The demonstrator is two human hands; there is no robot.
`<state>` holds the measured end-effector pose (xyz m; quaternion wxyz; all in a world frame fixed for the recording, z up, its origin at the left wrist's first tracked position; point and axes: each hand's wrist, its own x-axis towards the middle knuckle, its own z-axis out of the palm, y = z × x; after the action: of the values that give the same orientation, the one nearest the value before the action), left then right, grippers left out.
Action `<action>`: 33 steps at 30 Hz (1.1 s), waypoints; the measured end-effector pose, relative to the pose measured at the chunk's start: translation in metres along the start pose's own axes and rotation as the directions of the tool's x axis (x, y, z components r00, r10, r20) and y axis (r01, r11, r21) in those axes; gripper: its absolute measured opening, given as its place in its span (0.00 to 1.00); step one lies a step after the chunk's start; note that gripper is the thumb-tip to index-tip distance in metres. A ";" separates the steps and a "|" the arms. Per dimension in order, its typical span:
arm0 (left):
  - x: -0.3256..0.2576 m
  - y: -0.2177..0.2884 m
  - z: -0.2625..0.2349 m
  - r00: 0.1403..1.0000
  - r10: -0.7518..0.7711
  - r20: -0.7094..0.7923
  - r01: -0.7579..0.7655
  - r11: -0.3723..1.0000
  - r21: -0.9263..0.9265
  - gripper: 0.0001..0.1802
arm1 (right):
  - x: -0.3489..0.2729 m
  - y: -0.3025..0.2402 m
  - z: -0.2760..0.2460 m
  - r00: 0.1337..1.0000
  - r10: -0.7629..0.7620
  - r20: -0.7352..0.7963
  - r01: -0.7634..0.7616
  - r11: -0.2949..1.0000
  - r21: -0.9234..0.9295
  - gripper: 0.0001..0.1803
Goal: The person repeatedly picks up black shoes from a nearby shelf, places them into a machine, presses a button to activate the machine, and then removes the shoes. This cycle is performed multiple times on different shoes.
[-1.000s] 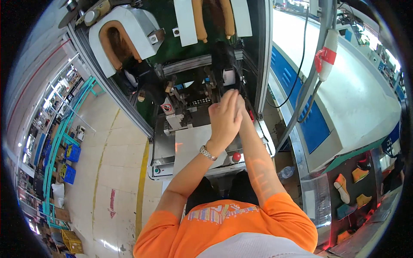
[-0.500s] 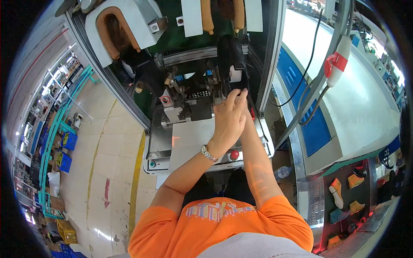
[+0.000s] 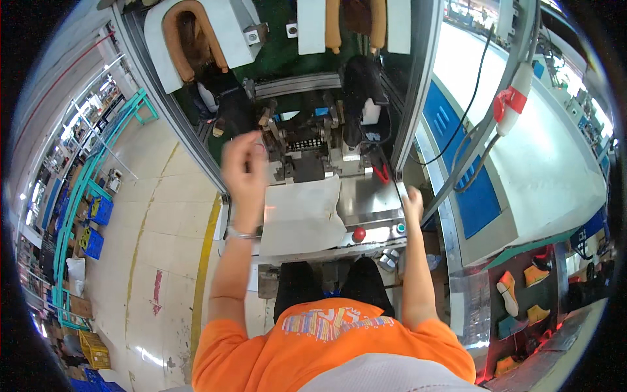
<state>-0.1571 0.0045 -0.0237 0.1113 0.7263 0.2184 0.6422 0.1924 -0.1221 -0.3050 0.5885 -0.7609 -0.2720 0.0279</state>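
Observation:
My left hand [image 3: 244,171], smeared by motion, hovers at the left front of the machine, beside the black form [image 3: 230,108] there; its fingers look bent, but I cannot make out anything in them. My right hand [image 3: 413,204] is at the right edge of the metal worktop [image 3: 372,199], close to a green button [image 3: 401,228]; its fingers are partly hidden. Apart from both hands stands the right black form [image 3: 363,81], with a white patch on its front. A pale sheet [image 3: 302,219] lies on the worktop between my arms, and a red knob [image 3: 358,234] sits at the front edge.
Above hang brown U-shaped pads [image 3: 175,39] on white plates. A red-handled tool [image 3: 381,172] lies by the right form. The metal frame post [image 3: 419,85] rises at the right. Farther right are a blue-and-white machine [image 3: 542,176] and a rack with shoe pieces [image 3: 508,294].
Both hands were together at the right black form. They have parted: the left swung across to the left side, the right drew back to the worktop's right edge.

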 end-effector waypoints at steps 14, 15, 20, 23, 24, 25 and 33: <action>0.102 -0.081 -0.050 0.996 0.002 -0.092 0.037 0.907 0.420 0.12 | -0.043 0.072 -0.032 0.887 0.461 0.011 -0.455 0.879 -0.145 0.45; 0.107 -0.084 -0.051 0.995 0.037 -0.091 0.009 0.888 0.460 0.11 | -0.045 0.071 -0.032 0.891 0.453 0.002 -0.450 0.885 -0.118 0.45; 0.132 -0.111 -0.062 0.975 0.189 -0.121 -0.081 0.800 0.595 0.08 | -0.059 0.046 -0.028 0.868 0.487 -0.094 -0.485 0.873 0.042 0.40; 0.120 -0.108 -0.053 0.963 0.241 -0.121 -0.155 0.863 0.480 0.07 | -0.079 0.042 -0.038 0.917 0.327 -0.230 -0.359 0.926 -0.113 0.37; 0.116 -0.107 -0.050 0.964 0.234 -0.129 -0.149 0.871 0.468 0.07 | -0.084 0.039 -0.037 0.941 0.212 -0.264 -0.272 0.938 -0.213 0.36; 0.111 -0.104 -0.050 0.940 0.302 -0.159 -0.197 0.861 0.470 0.06 | -0.092 0.037 -0.043 0.968 0.064 -0.242 -0.123 0.963 -0.239 0.33; 0.145 -0.050 -0.071 0.956 0.267 -0.120 -0.206 0.906 0.370 0.07 | -0.107 -0.003 -0.088 0.983 0.044 -0.177 -0.095 0.952 -0.292 0.24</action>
<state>-0.2237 0.1068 0.0932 -0.1190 0.6987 0.2488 0.6601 0.1323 -0.2465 -0.3046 0.4860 -0.8499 -0.1953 -0.0574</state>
